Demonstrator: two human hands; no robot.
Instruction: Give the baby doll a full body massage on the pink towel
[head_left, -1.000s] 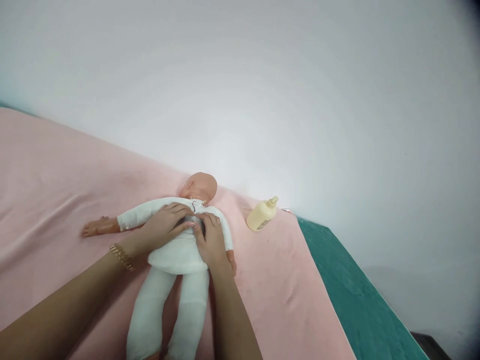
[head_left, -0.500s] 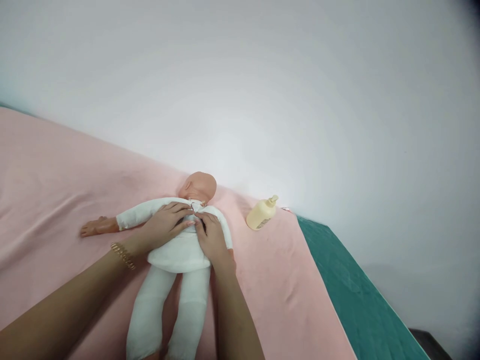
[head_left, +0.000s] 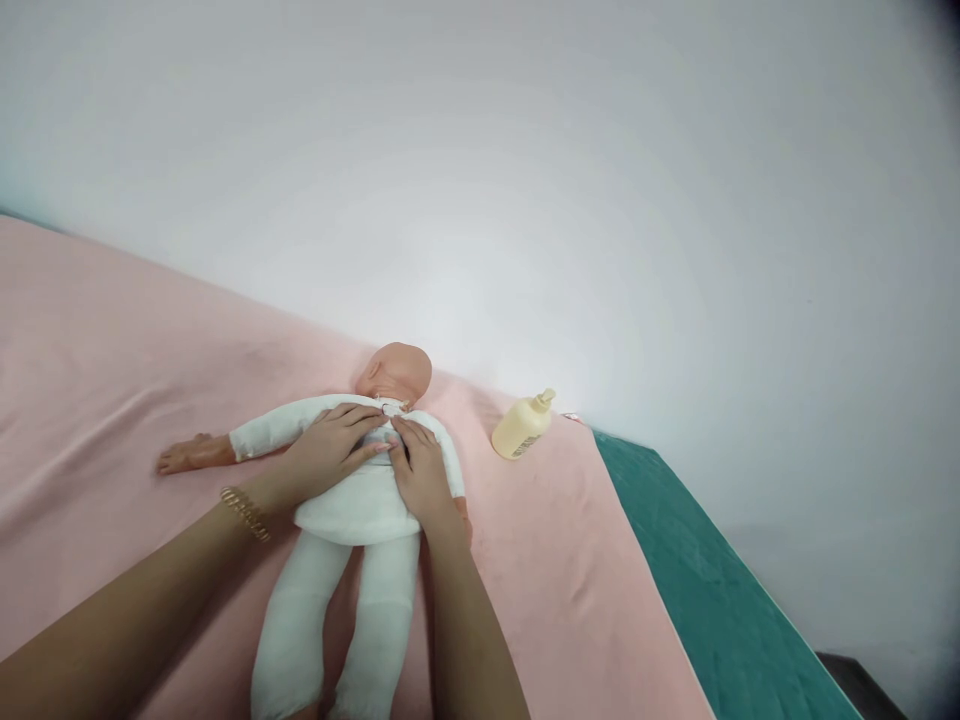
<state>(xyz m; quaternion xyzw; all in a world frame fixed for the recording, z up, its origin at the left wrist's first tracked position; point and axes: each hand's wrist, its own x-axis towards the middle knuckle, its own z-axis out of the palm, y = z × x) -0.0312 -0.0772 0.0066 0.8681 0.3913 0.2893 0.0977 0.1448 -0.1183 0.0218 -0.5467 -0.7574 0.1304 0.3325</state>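
A baby doll (head_left: 356, 505) with a white cloth body lies face down or with its head turned away, its bald head (head_left: 401, 372) toward the wall. My left hand (head_left: 334, 450) lies flat on the left side of its upper torso, fingers stretched toward the middle. On the other side, my right hand (head_left: 418, 465) rests with fingers extended, its tips close to those of my left hand. Both thumbs point inward over a greyish patch between the hands. Neither hand holds anything. A gold bracelet circles my left wrist.
A pale yellow pump bottle (head_left: 521, 428) stands right of the doll, near the wall (head_left: 480, 180). Under both lies a pink cloth (head_left: 547, 600), with a green surface (head_left: 720, 590) showing past its right edge. A dark object (head_left: 862, 680) is partly visible at lower right.
Almost nothing differs. My right fingers have shifted slightly, leaving a small gap between the fingertips of both hands; the doll and bottle stay in place.
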